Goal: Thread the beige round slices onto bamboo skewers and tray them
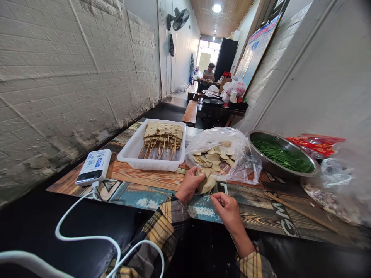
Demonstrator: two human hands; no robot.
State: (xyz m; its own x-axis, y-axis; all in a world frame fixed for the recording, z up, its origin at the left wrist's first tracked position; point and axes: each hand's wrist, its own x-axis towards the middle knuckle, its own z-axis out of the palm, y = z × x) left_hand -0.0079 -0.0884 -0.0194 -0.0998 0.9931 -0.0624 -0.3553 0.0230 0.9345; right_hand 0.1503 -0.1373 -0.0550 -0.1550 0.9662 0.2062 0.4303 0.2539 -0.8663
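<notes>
Some flat, rounded, pale beige slices overlap on a skewer.

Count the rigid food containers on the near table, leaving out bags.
2: the white tray at left, holding loaded skewers, and the metal bowl at right, holding greens. The red packaging could hide another.

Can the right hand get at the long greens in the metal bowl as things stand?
Probably yes: the metal bowl is open on top, so the long greens lie exposed. But the right hand pinches a skewer, which it would likely have to release first.
</notes>
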